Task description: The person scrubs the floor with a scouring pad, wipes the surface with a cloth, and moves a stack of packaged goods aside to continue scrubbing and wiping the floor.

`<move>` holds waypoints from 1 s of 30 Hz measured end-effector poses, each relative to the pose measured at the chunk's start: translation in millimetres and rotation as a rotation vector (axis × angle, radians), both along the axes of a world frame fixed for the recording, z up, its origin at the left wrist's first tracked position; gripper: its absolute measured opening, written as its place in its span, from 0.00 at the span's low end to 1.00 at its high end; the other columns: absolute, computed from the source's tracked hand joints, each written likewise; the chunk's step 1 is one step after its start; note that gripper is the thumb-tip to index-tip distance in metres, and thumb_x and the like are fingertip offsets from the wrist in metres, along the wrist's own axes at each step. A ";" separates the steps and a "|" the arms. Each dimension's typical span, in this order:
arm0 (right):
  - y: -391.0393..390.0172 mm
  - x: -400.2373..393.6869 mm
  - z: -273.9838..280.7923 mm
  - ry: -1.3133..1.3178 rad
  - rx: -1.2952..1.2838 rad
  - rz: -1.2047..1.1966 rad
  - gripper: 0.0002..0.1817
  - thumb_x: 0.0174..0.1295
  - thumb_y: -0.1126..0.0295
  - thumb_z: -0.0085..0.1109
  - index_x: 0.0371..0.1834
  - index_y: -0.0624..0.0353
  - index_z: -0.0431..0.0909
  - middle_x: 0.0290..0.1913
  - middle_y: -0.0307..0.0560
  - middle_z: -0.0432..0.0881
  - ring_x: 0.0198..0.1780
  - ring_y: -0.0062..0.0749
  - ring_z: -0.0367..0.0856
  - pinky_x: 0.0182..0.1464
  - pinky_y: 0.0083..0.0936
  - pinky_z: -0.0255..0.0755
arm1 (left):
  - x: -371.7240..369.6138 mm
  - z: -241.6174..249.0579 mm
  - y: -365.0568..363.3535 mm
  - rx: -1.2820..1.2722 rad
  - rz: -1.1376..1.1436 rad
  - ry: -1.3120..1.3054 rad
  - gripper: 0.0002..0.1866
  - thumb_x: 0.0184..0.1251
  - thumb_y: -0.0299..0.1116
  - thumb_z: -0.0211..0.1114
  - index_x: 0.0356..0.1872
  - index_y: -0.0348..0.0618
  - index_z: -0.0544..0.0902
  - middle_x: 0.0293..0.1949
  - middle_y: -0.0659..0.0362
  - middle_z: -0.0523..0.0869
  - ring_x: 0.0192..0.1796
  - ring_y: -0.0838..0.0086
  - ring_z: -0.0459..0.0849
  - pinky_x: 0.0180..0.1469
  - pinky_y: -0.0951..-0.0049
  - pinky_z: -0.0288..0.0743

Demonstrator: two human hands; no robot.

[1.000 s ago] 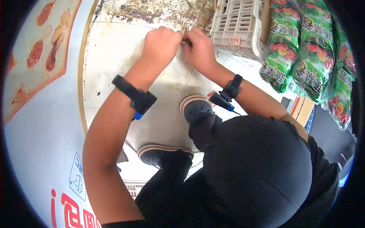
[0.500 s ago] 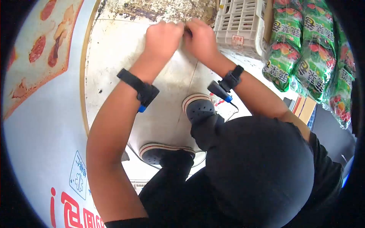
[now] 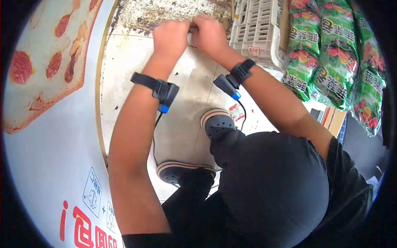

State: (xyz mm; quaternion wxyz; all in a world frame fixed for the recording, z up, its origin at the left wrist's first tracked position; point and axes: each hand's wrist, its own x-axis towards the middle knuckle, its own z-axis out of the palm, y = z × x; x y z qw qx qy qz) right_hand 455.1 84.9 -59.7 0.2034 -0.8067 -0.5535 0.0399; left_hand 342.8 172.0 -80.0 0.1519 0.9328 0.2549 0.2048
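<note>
Pinching something small and dark between them, the left hand [image 3: 170,36] and the right hand [image 3: 209,33] meet knuckle to knuckle low over the stained pale tile floor [image 3: 124,78]; the held thing is almost wholly hidden by the curled fingers, so what it is cannot be told. Both fists are closed tight, thumbs toward each other, right at the edge where the tile gives way to a dirty, blackened strip of ground [image 3: 157,10]. Each forearm carries a black wrist strap with a blue-tipped device: the left wrist strap [image 3: 156,87] and the right wrist strap [image 3: 233,78], a thin black cable hanging from each. Just beside the right hand stands a white slatted plastic crate [image 3: 258,27], and beyond it hang green printed snack packets [image 3: 331,62]. Below the arms are two grey clogs with striped soles [image 3: 217,122]. To the left rises a white cabinet side with food pictures and red lettering [image 3: 49,136]
</note>
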 end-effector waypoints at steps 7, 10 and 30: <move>-47.4 -23.4 -0.7 0.145 -0.004 -0.004 0.02 0.53 0.76 0.58 0.30 0.60 0.78 0.35 0.52 0.79 0.36 0.55 0.81 0.39 0.48 0.76 | -24.8 3.0 -33.7 -0.105 -0.071 0.102 0.04 0.60 0.30 0.61 0.30 0.48 0.84 0.26 0.54 0.86 0.33 0.58 0.86 0.31 0.57 0.79; -28.2 -15.1 -2.7 0.100 0.027 0.036 0.02 0.53 0.76 0.58 0.30 0.59 0.78 0.36 0.53 0.80 0.38 0.56 0.81 0.40 0.48 0.77 | -19.8 0.7 -29.0 -0.098 0.002 0.081 0.04 0.60 0.30 0.61 0.31 0.48 0.85 0.25 0.54 0.85 0.34 0.58 0.86 0.31 0.57 0.79; -50.0 -28.5 0.6 0.127 0.089 0.081 0.02 0.53 0.77 0.58 0.29 0.62 0.77 0.34 0.56 0.78 0.36 0.58 0.79 0.38 0.49 0.74 | -33.9 3.9 -41.5 -0.129 -0.023 0.088 0.04 0.58 0.30 0.61 0.29 0.49 0.84 0.25 0.55 0.85 0.33 0.59 0.86 0.32 0.58 0.79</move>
